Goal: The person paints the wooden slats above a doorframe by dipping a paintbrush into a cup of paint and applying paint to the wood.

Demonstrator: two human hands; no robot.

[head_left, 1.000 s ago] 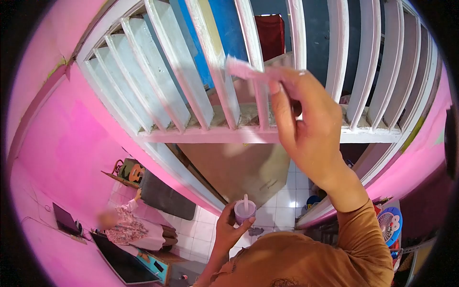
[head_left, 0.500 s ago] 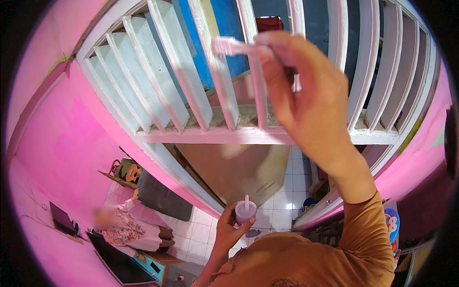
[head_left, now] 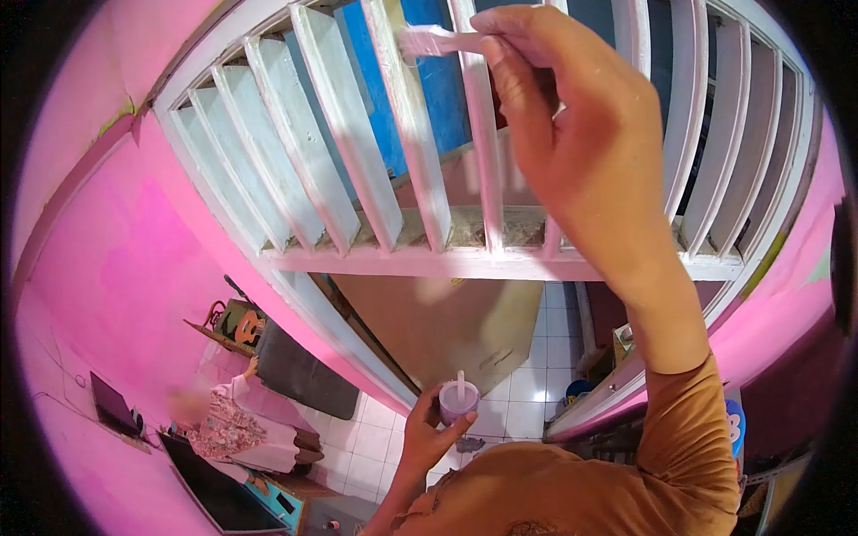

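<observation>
My right hand [head_left: 572, 116] is raised in front of the white slats, its fingers closed on the handle of a small paintbrush. The pale, paint-covered bristles of the brush [head_left: 429, 41] point left and lie against or just in front of a white slat [head_left: 411, 116]; whether they touch is hard to tell. Low in the view, my left hand [head_left: 429, 433] is wrapped round a small cup [head_left: 458, 402] of pale paint. A light-coloured stick stands upright in the cup.
A white ledge [head_left: 518, 264] runs under the slats, above a brown door panel [head_left: 438, 322]. At the lower left another person [head_left: 237, 429] stands between a dark table [head_left: 304, 371] and a television [head_left: 214, 487]. Pink walls flank the opening; a blue fan [head_left: 735, 427] is at the right.
My right hand and the brush have moved upward along the slats, with the bristles shifting slightly left since the earliest frame. My left hand still holds the cup in nearly the same place.
</observation>
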